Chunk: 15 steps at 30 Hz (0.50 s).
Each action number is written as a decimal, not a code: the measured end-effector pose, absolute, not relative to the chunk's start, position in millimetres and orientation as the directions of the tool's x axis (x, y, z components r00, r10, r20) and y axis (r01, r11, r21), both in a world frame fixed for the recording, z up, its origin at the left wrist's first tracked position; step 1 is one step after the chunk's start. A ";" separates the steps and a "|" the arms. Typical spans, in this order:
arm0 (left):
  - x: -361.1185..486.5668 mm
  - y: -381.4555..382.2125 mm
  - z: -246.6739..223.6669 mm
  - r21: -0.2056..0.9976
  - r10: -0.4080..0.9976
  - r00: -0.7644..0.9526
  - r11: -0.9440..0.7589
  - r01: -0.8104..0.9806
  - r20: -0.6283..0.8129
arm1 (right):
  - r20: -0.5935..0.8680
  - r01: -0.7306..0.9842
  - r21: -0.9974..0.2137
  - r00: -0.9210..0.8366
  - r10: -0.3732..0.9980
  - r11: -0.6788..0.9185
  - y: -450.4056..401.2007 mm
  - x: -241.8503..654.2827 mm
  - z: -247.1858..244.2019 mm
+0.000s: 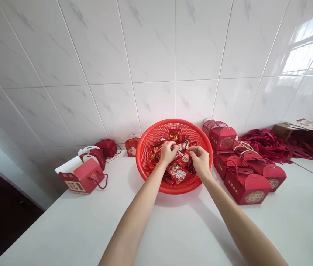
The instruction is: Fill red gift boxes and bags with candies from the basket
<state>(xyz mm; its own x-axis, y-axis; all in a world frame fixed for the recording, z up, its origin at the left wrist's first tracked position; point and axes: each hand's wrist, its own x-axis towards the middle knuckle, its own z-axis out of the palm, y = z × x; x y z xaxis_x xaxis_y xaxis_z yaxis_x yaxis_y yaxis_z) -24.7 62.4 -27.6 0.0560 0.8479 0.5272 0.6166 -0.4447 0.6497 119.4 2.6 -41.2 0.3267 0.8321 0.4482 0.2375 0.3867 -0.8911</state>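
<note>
A red plastic basket (pixel 174 190) with a perforated wall holds a heap of small wrapped candies (pixel 178 171), mostly in red wrappers. Both of my hands reach inside it, over the heap. My left hand (pixel 168 152) is closed, its fingers curled and pressed together; what they grip is hidden. Opposite it, my right hand (pixel 201 159) pinches the edge of a small red candy wrapper between thumb and fingertips. A candy with a round pale label (pixel 185 158) lies between the hands. Another red packet (pixel 174 134) rests near the basket's far side.
Red gift boxes (pixel 246 184) with cord handles cluster right of the basket. An open red box (pixel 86 177) and several others stand left. Dark red ribbons (pixel 267 144) and a cardboard carton (pixel 282 133) lie at the far right. The white table (pixel 170 236) meets a tiled wall (pixel 153 40).
</note>
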 end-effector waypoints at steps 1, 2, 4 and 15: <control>-26.1 61.0 -26.9 0.614 0.849 0.013 -0.393 0.684 0.529 | 0.448 0.247 -0.890 0.321 0.835 0.383 2.6 119.8 -41.5; -27.4 59.5 -25.8 0.587 0.854 -0.031 -0.331 0.738 0.520 | 0.447 0.258 -0.889 0.312 0.838 0.378 2.6 120.1 -41.8; -29.5 56.6 -23.4 0.542 0.869 -0.111 -0.197 0.817 0.482 | 0.445 0.291 -0.884 0.281 0.850 0.366 2.0 120.3 -42.3; -43.4 58.6 -11.3 0.590 0.959 -0.174 0.010 0.808 0.222 | 0.352 0.511 -0.797 -0.040 0.935 0.322 -6.6 121.5 -35.7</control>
<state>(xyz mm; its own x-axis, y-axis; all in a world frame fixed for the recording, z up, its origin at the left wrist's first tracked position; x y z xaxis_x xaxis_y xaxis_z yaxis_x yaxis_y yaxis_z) -43.4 58.6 -11.3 -0.1738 0.9594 0.2220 0.8077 0.0099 0.5895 121.5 -6.6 -35.7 -0.0396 0.9351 0.3521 0.5111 0.3218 -0.7970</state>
